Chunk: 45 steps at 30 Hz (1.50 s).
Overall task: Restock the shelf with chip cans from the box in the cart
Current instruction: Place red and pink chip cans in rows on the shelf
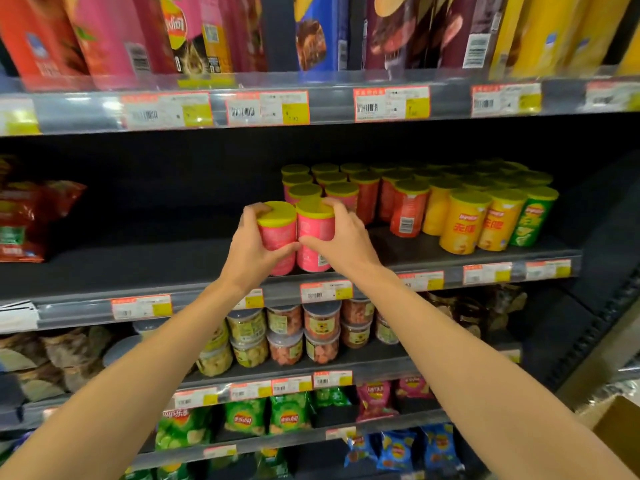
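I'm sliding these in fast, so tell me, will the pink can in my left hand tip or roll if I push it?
The pink can is taller than wide, so a high push may well tip it. Tipped, its round wall would probably roll. It looks stiff: the left hand grips it without denting.

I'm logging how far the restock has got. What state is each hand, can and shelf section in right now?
left hand: grips the left pink can.
right hand: grips the right pink can.
left pink can: upright, lid on, at the shelf's front edge.
right pink can: upright, lid on, touching the left one.
pink cans behind: upright, in rows.
yellow cans: upright, lids on.
middle shelf: bare left of the hands.
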Each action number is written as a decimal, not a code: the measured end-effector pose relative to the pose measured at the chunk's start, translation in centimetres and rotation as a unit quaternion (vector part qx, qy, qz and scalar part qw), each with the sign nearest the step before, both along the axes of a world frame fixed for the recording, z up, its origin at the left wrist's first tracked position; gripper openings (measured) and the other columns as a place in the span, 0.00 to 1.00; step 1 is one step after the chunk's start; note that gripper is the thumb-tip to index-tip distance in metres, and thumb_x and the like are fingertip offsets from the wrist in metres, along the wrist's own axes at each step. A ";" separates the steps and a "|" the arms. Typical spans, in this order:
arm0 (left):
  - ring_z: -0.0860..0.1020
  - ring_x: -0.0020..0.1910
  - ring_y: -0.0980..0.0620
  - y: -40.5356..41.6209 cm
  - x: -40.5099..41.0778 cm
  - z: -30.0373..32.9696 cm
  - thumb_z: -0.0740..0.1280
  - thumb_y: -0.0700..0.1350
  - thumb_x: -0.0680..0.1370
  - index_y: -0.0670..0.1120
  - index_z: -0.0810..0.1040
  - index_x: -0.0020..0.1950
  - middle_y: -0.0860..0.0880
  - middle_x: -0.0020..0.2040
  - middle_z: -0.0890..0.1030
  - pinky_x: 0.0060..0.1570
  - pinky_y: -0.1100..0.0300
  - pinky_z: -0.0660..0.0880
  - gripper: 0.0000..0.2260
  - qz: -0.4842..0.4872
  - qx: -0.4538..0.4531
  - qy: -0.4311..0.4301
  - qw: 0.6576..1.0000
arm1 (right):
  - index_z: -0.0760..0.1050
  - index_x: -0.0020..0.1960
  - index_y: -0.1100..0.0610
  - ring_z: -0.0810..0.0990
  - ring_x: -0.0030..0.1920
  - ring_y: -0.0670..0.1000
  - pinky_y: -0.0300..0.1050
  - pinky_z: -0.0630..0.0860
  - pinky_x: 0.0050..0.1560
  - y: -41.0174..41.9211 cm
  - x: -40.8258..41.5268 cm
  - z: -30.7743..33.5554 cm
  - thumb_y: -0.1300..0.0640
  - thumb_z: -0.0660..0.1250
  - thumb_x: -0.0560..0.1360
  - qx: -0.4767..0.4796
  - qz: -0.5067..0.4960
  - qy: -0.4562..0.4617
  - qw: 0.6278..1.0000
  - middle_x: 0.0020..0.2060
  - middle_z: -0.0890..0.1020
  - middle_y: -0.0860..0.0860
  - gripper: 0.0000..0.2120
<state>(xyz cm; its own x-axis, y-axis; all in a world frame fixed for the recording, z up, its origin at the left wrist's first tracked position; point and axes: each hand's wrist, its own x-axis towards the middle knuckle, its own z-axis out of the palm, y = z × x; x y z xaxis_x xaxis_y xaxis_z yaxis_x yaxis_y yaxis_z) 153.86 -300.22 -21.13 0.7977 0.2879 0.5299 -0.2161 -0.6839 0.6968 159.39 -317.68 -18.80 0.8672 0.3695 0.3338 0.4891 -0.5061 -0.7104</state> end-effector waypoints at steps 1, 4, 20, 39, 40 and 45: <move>0.74 0.60 0.55 0.3 0.0 -0.2 0.79 0.54 0.67 0.50 0.62 0.67 0.48 0.65 0.72 0.55 0.64 0.72 0.36 0.003 -0.003 0.002 1.000 | 0.60 0.76 0.48 0.69 0.70 0.58 0.54 0.71 0.66 0.3 0.0 -0.2 0.45 0.75 0.72 0.001 0.002 -0.002 1.000 0.68 0.71 0.55 0.38; 0.75 0.60 0.54 1.1 0.0 -0.8 0.79 0.56 0.67 0.50 0.61 0.69 0.49 0.65 0.72 0.55 0.62 0.73 0.38 -0.002 -0.016 0.014 1.000 | 0.60 0.76 0.47 0.70 0.69 0.59 0.56 0.71 0.67 1.1 0.0 -0.8 0.45 0.75 0.71 0.006 0.002 -0.003 1.000 0.68 0.72 0.55 0.38; 0.76 0.59 0.54 1.8 0.3 -2.4 0.78 0.54 0.68 0.56 0.61 0.67 0.50 0.66 0.72 0.56 0.55 0.78 0.35 -0.027 -0.068 -0.001 0.997 | 0.61 0.72 0.44 0.74 0.65 0.59 0.59 0.75 0.61 2.8 0.7 -2.3 0.46 0.75 0.71 0.044 -0.025 -0.002 0.999 0.66 0.74 0.54 0.35; 0.77 0.58 0.53 2.5 -0.2 -2.4 0.78 0.48 0.70 0.56 0.61 0.69 0.48 0.65 0.73 0.55 0.55 0.79 0.35 -0.053 -0.054 0.020 0.997 | 0.63 0.72 0.47 0.75 0.62 0.61 0.54 0.75 0.58 -1.0 3.4 -4.1 0.51 0.77 0.70 0.047 -0.094 -0.055 0.993 0.64 0.69 0.55 0.36; 0.78 0.58 0.53 2.5 -0.3 -2.4 0.78 0.48 0.70 0.56 0.61 0.69 0.48 0.64 0.73 0.54 0.56 0.79 0.35 -0.053 -0.057 0.020 0.997 | 0.63 0.73 0.48 0.75 0.62 0.61 0.53 0.75 0.58 -1.4 3.8 -4.0 0.52 0.77 0.70 0.050 -0.097 -0.055 0.992 0.65 0.70 0.56 0.37; 0.78 0.57 0.53 2.5 -0.3 -2.3 0.78 0.48 0.70 0.57 0.61 0.69 0.49 0.64 0.74 0.53 0.59 0.78 0.35 -0.049 -0.057 0.024 0.997 | 0.62 0.72 0.48 0.77 0.61 0.63 0.57 0.77 0.57 -2.0 5.1 -4.1 0.53 0.78 0.69 0.047 -0.111 -0.057 0.991 0.65 0.71 0.57 0.37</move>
<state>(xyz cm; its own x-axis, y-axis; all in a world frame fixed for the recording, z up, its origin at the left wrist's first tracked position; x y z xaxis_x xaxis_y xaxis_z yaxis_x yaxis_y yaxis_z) 153.54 -297.70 -23.39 0.8489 0.2631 0.4584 -0.2426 -0.5766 0.7802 164.51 -319.65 -22.91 0.8780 0.1369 0.4586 0.4534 -0.5449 -0.7054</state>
